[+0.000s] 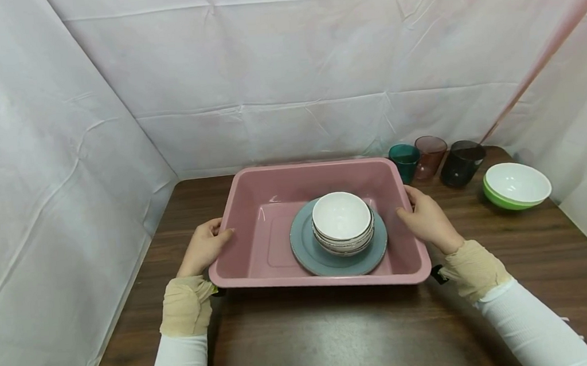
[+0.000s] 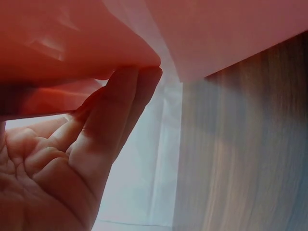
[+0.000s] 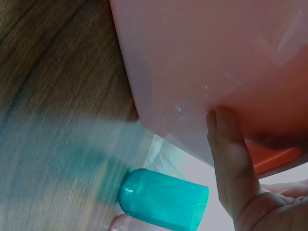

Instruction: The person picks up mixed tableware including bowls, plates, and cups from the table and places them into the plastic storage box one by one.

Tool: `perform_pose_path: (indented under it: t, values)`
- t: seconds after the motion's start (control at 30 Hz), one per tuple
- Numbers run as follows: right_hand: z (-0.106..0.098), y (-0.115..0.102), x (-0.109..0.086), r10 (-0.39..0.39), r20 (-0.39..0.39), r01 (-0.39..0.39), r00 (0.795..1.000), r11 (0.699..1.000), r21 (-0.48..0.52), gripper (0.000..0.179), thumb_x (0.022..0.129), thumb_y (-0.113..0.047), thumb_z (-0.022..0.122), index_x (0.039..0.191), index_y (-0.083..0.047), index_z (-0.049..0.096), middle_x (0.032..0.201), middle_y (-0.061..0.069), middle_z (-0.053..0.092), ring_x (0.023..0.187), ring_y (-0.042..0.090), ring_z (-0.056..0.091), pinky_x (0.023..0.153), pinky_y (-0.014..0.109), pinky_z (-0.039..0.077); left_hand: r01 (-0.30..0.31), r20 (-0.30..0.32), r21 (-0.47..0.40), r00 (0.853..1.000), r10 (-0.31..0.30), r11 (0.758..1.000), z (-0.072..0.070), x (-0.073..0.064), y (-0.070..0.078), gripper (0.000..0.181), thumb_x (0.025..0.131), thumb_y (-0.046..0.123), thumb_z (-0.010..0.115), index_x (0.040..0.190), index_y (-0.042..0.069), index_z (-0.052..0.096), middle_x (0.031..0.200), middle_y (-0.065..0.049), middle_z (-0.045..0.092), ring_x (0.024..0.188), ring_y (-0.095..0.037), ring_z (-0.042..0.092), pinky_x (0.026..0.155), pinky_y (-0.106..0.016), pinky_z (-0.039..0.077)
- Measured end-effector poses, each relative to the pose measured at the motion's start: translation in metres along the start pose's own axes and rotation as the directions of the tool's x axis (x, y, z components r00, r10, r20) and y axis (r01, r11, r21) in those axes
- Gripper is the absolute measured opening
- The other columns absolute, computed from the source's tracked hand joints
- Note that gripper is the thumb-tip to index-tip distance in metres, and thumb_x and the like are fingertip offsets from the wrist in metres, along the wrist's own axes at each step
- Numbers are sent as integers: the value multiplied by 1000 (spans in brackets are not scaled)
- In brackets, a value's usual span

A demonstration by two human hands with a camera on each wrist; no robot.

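Observation:
Both hands hold a pink rectangular basin [image 1: 281, 284] by its short sides. My left hand [image 1: 204, 248] grips the left rim, thumb over the edge; in the left wrist view its fingers [image 2: 113, 106] press the basin's outer wall. The right rim is gripped by my right hand [image 1: 428, 218], thumb inside, and the right wrist view shows its fingers [image 3: 231, 149] against the outside. Within the basin, right of its middle, a blue-grey plate [image 1: 306, 248] carries a stack of bowls [image 1: 341, 216], the top one white inside.
Behind the basin's right corner stand a teal cup [image 1: 404, 160], a brownish-pink cup [image 1: 430, 158] and a dark cup [image 1: 461, 164]. Farther right sit nested bowls [image 1: 516, 185], white inside and green outside. A white sheet [image 1: 285, 80] hangs behind the wooden table [image 1: 305, 337].

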State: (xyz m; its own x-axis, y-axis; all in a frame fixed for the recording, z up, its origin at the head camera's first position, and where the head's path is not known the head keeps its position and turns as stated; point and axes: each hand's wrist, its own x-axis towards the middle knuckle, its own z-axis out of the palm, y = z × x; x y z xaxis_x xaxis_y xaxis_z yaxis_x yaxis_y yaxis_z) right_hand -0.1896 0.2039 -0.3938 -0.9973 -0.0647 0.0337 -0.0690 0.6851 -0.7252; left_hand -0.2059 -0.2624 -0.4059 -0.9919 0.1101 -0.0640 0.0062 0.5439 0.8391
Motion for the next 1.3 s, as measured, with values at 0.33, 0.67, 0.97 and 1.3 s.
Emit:
perform_pose_path:
  t: [0.33,0.67,0.97,1.3]
  values:
    - [-1,0,1,13,26,-13,1000,1000,1,65,95,-13,54,149,10,25,135,35,51,99,34,66,81,41,55,11,-20,-5,1000,-11,1000,2,-1,0,47,95,14,56,134,-12,49,107,-29,69,73,-10,65,66,-22,53]
    - [-13,-3,0,7,24,-7,1000,999,-34,68,99,-25,53,150,10,24,132,33,54,110,42,62,86,49,53,9,-31,-11,999,-9,1000,4,-2,-3,46,95,12,55,133,-12,50,108,-29,68,75,-11,65,67,-22,52]
    - [-54,-6,-7,-69,-138,57,988,994,-92,70,100,-36,50,155,-4,23,133,29,54,110,47,60,84,58,48,-1,-35,50,999,3,999,2,0,-3,45,95,14,55,133,-10,52,105,-27,70,74,-12,66,68,-25,53]
    - [-107,12,-5,0,-344,-36,939,995,-98,67,98,-39,51,153,-6,30,132,27,55,94,0,57,72,16,38,2,-38,49,999,0,999,3,2,-3,44,94,14,55,131,-10,54,102,-25,70,72,-10,64,68,-24,52]
